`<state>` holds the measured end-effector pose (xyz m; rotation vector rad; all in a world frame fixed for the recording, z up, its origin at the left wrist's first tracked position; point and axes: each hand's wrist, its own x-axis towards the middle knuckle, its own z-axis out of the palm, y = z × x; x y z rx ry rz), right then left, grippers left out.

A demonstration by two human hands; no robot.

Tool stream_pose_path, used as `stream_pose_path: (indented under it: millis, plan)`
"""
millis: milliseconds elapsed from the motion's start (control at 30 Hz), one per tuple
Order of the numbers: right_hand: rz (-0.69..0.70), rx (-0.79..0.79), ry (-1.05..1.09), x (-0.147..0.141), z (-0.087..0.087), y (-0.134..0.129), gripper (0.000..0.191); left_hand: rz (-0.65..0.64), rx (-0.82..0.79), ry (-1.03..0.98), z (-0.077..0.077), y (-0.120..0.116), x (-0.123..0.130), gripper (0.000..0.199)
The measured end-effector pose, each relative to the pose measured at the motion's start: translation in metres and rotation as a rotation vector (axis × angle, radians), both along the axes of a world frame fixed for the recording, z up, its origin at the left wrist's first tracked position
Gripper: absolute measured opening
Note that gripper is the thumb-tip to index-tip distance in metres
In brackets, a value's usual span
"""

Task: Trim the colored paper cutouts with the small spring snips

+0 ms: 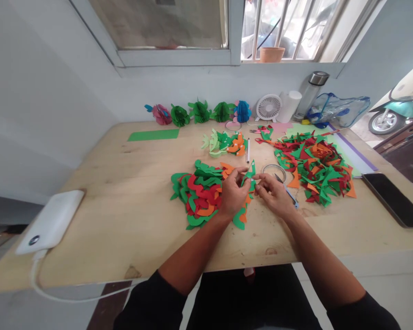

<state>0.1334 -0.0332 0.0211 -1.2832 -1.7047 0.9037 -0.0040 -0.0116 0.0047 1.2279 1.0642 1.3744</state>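
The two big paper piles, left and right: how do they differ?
The left pile has rounded, wavy cut-outs; the right pile has pointed scraps. The left pile shows on both sides of the left hand; the right pile lies right of both hands. Both mix green, red and orange paper.

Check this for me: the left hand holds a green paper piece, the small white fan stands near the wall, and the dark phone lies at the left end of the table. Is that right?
Not quite: the dark phone lies at the right end of the table, as the head view shows. The left hand does hold a green paper piece, and the small white fan stands near the wall.
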Motion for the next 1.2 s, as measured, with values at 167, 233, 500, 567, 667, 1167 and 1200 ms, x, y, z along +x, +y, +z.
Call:
stream_pose_path:
  millis: [167, 233, 500, 567, 667, 1167, 1200]
  plan:
    - [-0.001, 0.009, -0.033, 0.000, 0.001, -0.001, 0.021, -0.035, 0.015, 0.057, 0.000, 0.001, -0.001, 0.035]
    - [0.002, 0.001, -0.019, 0.000, 0.000, -0.001, 0.022, -0.034, -0.009, 0.050, 0.002, 0.001, -0.001, 0.038]
    - [-0.024, 0.007, 0.032, -0.002, -0.004, -0.001, 0.027, -0.025, -0.049, 0.006, 0.006, 0.000, -0.002, 0.040]
    - [-0.056, 0.042, 0.002, -0.003, -0.002, -0.002, 0.025, -0.023, -0.041, 0.010, 0.007, 0.000, -0.002, 0.040]
    - [-0.105, 0.090, -0.043, -0.006, -0.001, -0.005, 0.024, -0.024, -0.032, 0.007, 0.008, 0.000, -0.002, 0.038]
    - [-0.310, 0.125, 0.150, 0.004, -0.006, 0.005, 0.020, -0.030, -0.079, -0.058, 0.009, -0.002, 0.002, 0.039]
    - [-0.313, 0.132, 0.130, 0.003, -0.005, 0.005, 0.016, -0.038, -0.064, -0.043, 0.008, -0.002, 0.002, 0.039]
